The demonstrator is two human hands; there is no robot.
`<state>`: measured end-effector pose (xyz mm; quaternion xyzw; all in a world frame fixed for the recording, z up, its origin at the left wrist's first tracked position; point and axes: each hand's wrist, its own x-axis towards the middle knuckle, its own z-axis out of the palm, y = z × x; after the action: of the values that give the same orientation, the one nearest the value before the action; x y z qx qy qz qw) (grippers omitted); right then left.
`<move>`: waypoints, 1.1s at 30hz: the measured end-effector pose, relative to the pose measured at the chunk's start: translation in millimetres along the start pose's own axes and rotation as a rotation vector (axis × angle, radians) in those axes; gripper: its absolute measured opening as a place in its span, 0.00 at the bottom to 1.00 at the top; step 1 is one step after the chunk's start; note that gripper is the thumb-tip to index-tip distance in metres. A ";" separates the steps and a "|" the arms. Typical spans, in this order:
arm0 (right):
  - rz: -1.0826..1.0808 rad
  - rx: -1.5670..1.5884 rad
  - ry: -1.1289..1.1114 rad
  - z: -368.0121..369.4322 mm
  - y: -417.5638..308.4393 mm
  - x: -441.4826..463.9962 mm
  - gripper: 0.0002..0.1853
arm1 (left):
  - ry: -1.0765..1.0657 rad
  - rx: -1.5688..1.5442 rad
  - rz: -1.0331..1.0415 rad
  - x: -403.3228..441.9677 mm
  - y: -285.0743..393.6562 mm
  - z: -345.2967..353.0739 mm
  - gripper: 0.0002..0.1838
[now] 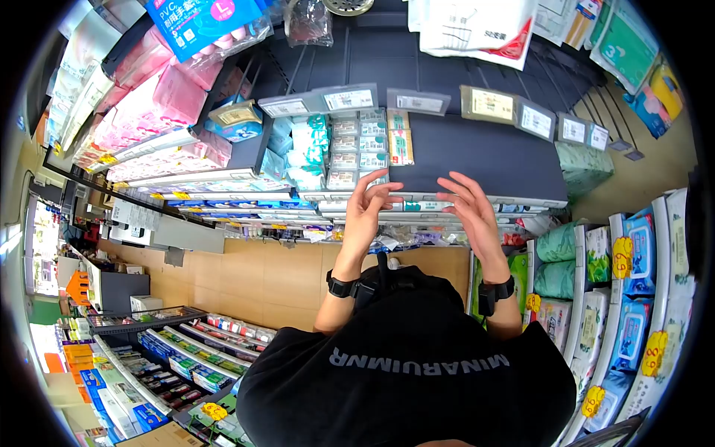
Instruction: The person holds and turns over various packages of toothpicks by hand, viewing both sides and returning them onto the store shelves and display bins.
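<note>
My left hand (365, 212) is raised at the front edge of a dark grey shelf (477, 153), fingers curled a little and apart, with nothing seen in it. Just beyond it stand stacked small clear-and-white boxes (357, 145), with a narrow stack of orange-and-white packs (401, 141) to their right. Teal plastic packs (309, 145) lie left of the boxes. Level with the left, my right hand (471, 208) hovers by the same shelf edge, fingers spread and holding nothing. Both wrists wear black straps.
Pink packs (160, 100) fill the shelf at left. Price tags (488, 104) on hooks hang above the shelf, and a white bag (477, 30) hangs higher. Wipes packs (633, 331) line the right-hand shelves. A tan tiled floor (261, 279) lies behind at left.
</note>
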<state>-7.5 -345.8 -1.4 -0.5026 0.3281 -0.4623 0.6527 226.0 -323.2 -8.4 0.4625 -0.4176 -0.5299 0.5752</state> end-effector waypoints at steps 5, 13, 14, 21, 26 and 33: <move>-0.072 -0.006 0.028 -0.8 -11.2 -50.6 0.27 | -0.048 -0.005 -0.033 -39.5 -3.5 24.4 0.18; -0.161 -0.114 0.082 -14.3 -20.0 -150.1 0.28 | -0.120 0.042 -0.002 -114.9 -8.0 70.7 0.17; -0.158 -0.113 0.113 -14.3 -22.7 -164.6 0.26 | -0.131 0.032 -0.009 -124.9 -10.3 75.9 0.17; -0.141 -0.105 0.140 -22.3 -21.6 -258.0 0.23 | -0.201 0.038 -0.057 -206.5 -27.0 109.4 0.17; -0.107 -0.113 0.125 -17.9 -17.3 -312.1 0.24 | -0.176 0.053 -0.083 -261.5 -46.0 115.5 0.16; -0.155 -0.064 0.178 -10.1 -24.3 -370.9 0.24 | -0.257 0.067 -0.107 -305.4 -37.7 132.9 0.15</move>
<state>-155.6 -4.9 5.6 -0.5040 0.3592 -0.5435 0.5670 61.2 -31.4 -12.4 0.4314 -0.4798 -0.6005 0.4722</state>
